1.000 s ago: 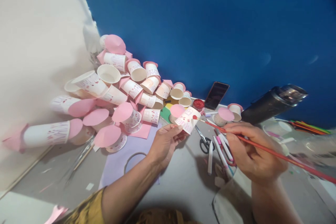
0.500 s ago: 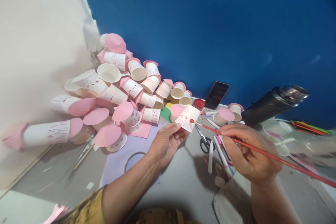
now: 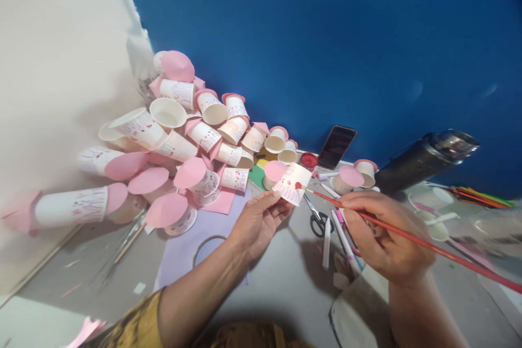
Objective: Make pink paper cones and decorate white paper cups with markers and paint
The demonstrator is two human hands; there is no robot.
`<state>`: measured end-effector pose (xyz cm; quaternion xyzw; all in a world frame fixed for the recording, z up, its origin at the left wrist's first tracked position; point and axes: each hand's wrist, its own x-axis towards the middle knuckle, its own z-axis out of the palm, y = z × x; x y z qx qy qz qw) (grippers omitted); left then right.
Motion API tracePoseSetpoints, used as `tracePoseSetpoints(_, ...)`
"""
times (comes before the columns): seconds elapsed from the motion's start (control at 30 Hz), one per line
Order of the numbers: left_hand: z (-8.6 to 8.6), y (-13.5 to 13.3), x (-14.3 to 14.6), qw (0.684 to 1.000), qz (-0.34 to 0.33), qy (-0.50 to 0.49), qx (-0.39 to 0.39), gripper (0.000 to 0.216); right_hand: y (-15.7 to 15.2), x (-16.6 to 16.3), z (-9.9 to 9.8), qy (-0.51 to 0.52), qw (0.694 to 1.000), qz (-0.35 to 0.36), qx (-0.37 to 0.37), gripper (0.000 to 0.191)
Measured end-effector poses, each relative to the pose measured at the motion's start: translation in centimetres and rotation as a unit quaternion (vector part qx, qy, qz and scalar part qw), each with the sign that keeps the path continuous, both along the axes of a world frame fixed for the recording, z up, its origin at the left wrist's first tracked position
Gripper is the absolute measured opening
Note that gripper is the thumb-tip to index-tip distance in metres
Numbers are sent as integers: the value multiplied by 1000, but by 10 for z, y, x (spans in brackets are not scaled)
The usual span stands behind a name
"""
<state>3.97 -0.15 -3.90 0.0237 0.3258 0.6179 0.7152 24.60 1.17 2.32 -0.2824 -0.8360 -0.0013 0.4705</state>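
Observation:
My left hand [image 3: 261, 223] is closed on a white paper cup [image 3: 294, 180] near the middle of the view. Red dabs and thin purple strokes mark the cup's side. Between the fingers and thumb of my right hand [image 3: 389, 236] is a long red paintbrush [image 3: 444, 253], its shaft slanting down to the right edge. The red-coated brush tip touches the cup's side, or lies very close in front of it. Just behind the cup sits another paper cup with a round pink paper piece [image 3: 275, 169]. Beyond it stands a small pot of red paint [image 3: 309, 161].
A large heap of decorated paper cups [image 3: 204, 136] with pink paper fills the left. Scissors [image 3: 319, 220] and white markers [image 3: 327, 244] lie below the cup. A phone [image 3: 336, 147] leans against the blue wall, with a dark flask [image 3: 424, 160] to its right.
Little has moved. The brush tip stays at the cup's side, and a red dab there looks larger than before. Both hands keep their hold.

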Motion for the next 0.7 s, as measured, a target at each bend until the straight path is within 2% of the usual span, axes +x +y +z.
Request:
tracePoseSetpoints(0.3,-1,0,0,1000,3,3,13,6,-1,3,0,3,1000,-9,-3,21)
tracePoseSetpoints(0.7,0,-1,0,999,-1,22,36,18,-1,4,-2,20,1000,-6,-16,26)
